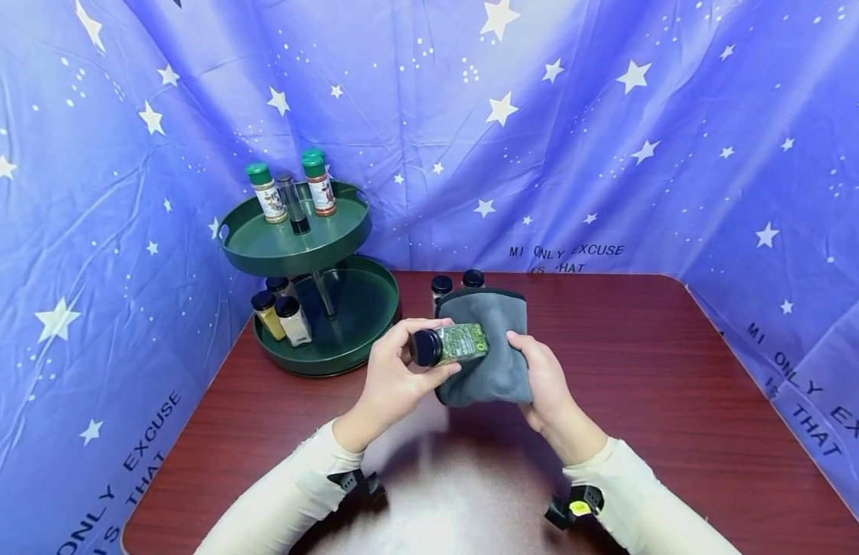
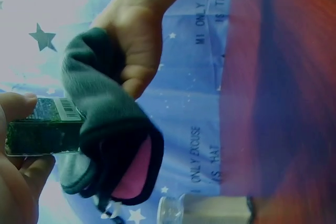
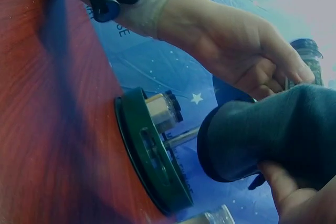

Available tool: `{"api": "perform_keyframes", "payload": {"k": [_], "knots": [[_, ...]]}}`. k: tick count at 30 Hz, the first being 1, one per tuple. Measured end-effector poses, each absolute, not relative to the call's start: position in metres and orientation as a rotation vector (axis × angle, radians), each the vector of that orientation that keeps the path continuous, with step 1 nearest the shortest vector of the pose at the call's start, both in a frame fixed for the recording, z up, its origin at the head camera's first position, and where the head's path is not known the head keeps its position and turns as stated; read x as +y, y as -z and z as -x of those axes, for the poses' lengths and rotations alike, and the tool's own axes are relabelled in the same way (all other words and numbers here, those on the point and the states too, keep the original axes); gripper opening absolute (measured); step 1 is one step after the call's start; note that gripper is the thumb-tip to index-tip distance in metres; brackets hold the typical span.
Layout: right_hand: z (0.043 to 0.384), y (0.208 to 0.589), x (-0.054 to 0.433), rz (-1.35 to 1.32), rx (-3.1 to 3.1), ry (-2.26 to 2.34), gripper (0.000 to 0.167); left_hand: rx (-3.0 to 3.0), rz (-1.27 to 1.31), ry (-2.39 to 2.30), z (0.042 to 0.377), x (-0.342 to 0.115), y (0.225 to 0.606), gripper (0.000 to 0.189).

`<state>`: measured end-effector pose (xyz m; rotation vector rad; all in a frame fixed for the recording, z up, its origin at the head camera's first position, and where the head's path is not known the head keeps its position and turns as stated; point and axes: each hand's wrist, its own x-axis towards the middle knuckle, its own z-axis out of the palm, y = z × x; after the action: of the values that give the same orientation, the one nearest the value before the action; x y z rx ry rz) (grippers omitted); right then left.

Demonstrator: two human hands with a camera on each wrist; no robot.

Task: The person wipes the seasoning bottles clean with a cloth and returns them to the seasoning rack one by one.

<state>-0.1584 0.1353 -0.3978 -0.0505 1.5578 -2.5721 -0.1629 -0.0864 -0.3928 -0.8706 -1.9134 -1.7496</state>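
Observation:
My left hand [image 1: 384, 381] grips a clear spice jar [image 1: 463, 342] of dried green herbs between thumb and fingers. The jar lies on its side in the air, black lid toward the left, its base end against a grey cloth [image 1: 502, 385]. This soft, dark-edged cloth is held at its right side by my right hand [image 1: 546, 381], thumb on the near face. A pink patch [image 2: 135, 174] shows inside the cloth's fold in the left wrist view. Both hands are above the table, and the cloth hides some of the right fingers.
At the left stands a two-tier green rack [image 1: 298, 258]. Green-capped shakers [image 1: 270, 196] sit on its upper tray, black-lidded jars [image 1: 294, 322] on the lower one. Behind the cloth, two more black-lidded jars [image 1: 441, 285] are partly hidden. A starry blue curtain [image 1: 429, 92] surrounds the table [image 1: 645, 370].

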Motion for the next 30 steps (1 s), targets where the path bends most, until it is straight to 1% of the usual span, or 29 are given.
{"api": "perform_keyframes", "payload": {"k": [3, 14, 23, 30], "knots": [[0.157, 0.398, 0.135, 0.067, 1.573, 2.565, 0.038, -1.923, 0.813, 1.736, 0.167, -0.089, 0.391, 0.058], [0.155, 0.392, 0.135, 0.018, 1.653, 2.683, 0.038, -1.976, 0.655, 1.766, 0.176, -0.099, 0.388, 0.053], [0.158, 0.390, 0.138, 0.011, 1.558, 2.840, 0.036, -2.025, 0.648, 1.831, 0.176, -0.096, 0.391, 0.056], [0.161, 0.387, 0.141, -0.020, 1.435, 2.893, 0.033, -2.086, 0.718, 1.887, 0.171, -0.092, 0.392, 0.055]]}}
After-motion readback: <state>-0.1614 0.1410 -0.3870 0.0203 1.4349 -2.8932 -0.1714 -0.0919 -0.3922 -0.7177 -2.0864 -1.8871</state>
